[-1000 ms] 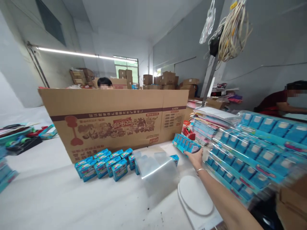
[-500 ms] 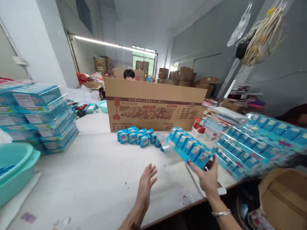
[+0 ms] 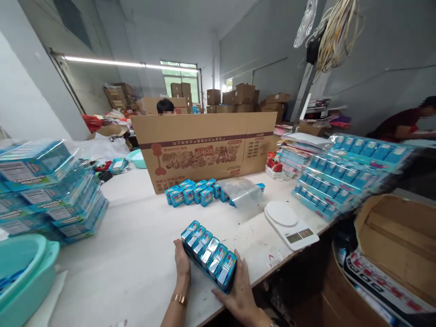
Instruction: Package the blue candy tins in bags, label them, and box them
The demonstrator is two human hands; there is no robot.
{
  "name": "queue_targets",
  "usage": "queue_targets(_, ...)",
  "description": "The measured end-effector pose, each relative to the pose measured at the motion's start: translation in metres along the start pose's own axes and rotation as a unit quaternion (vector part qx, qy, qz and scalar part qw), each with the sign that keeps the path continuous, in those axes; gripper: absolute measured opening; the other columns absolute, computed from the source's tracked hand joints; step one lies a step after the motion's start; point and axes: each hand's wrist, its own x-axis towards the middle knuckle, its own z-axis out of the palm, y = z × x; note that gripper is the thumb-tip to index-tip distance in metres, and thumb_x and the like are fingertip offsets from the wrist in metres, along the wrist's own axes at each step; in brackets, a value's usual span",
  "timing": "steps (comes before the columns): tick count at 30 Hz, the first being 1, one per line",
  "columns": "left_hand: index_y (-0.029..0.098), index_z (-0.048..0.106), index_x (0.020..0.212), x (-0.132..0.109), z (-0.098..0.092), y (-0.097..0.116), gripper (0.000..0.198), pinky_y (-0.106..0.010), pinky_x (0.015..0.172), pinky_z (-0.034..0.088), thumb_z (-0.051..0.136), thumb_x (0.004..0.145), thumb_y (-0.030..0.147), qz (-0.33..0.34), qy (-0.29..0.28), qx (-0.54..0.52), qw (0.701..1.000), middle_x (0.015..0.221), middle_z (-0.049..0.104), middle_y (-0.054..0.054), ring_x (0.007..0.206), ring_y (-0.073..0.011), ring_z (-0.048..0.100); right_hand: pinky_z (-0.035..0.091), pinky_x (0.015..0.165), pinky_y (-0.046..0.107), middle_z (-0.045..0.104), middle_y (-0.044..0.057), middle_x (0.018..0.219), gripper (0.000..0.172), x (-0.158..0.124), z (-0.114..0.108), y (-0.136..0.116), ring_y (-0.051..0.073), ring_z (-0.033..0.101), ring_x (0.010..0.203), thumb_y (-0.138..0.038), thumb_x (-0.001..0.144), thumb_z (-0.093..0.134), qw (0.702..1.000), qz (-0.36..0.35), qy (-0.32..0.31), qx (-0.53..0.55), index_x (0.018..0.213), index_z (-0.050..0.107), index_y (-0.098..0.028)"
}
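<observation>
Between my two hands is a tray of small blue tins (image 3: 208, 252), set in a row and tilted over the front of the white table. My left hand (image 3: 183, 265) grips its far-left end. My right hand (image 3: 240, 288) wraps round the near-right end, thumb underneath. Beyond it, a cluster of loose blue packs (image 3: 190, 193) stands against the big cardboard box. Beside them a clear plastic sheet (image 3: 243, 195) lies over part of the group. A white digital scale (image 3: 289, 225) sits to the right of my hands.
Wrapped blue packs (image 3: 51, 190) are stacked at left, above a turquoise basin (image 3: 30, 277). The large cardboard box (image 3: 207, 154) blocks the middle back. More filled trays (image 3: 340, 172) pile up at right, near an open carton (image 3: 398, 254). Two other people are partly visible.
My right hand has brought the tray from the right, over the scale, to the front middle. My left hand, open before, now holds its other end. The view has turned rightward.
</observation>
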Motion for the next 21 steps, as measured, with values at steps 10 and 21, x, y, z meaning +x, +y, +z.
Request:
queue_targets(10, 0.017, 0.066, 0.108, 0.019, 0.023, 0.053, 0.068, -0.046, 0.112, 0.037, 0.058, 0.071, 0.073, 0.141, 0.134, 0.091, 0.977, 0.125, 0.067, -0.014, 0.126, -0.0328, 0.055, 0.045, 0.101, 0.040, 0.056, 0.021, 0.136, 0.067, 0.235, -0.141, 0.068, 0.030, 0.052, 0.128, -0.054, 0.076, 0.062, 0.965, 0.222, 0.134, -0.041, 0.127, 0.054, -0.011)
queue_targets(21, 0.013, 0.062, 0.096, 0.068, 0.213, 0.085, 0.029, -0.037, 0.082, 0.052, 0.074, 0.081, 0.035, -0.210, -0.139, 0.231, 0.940, 0.114, 0.067, -0.019, 0.103, -0.0285, 0.066, 0.045, 0.058, 0.026, 0.072, 0.005, 0.071, 0.024, 0.323, -0.150, 0.134, 0.022, 0.067, 0.067, -0.041, 0.077, 0.060, 0.950, 0.274, 0.017, -0.148, 0.071, 0.066, -0.019)
